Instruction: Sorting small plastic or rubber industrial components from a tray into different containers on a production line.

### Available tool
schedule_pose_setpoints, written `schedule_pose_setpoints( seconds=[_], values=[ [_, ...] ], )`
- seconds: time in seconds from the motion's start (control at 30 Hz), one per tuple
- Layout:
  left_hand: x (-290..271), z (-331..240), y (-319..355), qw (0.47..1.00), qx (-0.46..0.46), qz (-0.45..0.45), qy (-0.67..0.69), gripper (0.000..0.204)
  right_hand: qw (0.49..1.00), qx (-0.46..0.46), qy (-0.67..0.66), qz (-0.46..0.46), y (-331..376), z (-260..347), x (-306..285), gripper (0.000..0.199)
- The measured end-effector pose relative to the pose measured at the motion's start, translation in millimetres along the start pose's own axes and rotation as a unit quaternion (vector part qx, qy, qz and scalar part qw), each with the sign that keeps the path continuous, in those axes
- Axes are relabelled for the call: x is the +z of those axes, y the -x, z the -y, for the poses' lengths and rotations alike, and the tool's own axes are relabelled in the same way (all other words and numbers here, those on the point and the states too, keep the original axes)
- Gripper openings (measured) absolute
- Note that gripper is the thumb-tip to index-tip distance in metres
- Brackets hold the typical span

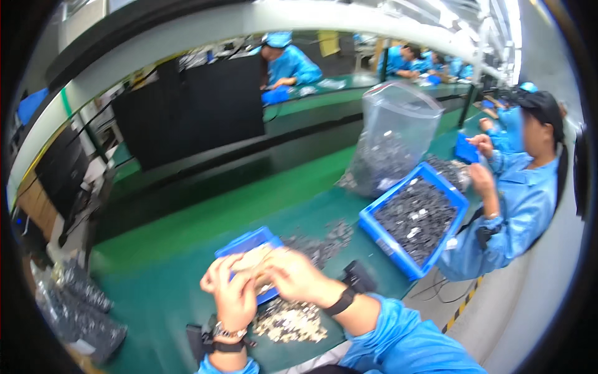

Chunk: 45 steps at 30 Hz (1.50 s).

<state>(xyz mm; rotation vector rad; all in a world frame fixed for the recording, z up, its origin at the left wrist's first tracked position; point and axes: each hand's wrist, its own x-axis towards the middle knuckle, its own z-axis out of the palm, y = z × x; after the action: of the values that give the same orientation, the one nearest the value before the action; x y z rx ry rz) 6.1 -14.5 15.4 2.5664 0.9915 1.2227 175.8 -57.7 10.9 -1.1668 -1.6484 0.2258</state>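
below, a green bench (168, 274) bears pale parts (289, 325), blue-clad workers (300, 65) beyond.

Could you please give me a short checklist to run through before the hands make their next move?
1. Hands at the small blue tray: ok; the left hand and right hand are together over the small blue tray.
2. Hold on any piece: cannot tell; the hands and blur hide it.
3. Light pieces gathered: ok; the light pieces lie heaped on the near side of the tray.
4. Dark pieces contained: not ok; some dark pieces lie loose on the green table beyond the tray.
5. Large blue bin clear of the hands: ok; the large blue bin stands apart, to their right.
6. Plastic bag sealed: cannot tell; the plastic bag looks blurred at its top.
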Motion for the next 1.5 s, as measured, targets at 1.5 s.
schedule_pose_setpoints(
  seconds=[1.5],
  values=[
    [-8.2,-4.0,-13.8,0.986,0.134,0.09,-0.033,0.015,0.996,-0.066,0.037,0.036,5.3,-18.4,8.0,0.008]
  ],
)
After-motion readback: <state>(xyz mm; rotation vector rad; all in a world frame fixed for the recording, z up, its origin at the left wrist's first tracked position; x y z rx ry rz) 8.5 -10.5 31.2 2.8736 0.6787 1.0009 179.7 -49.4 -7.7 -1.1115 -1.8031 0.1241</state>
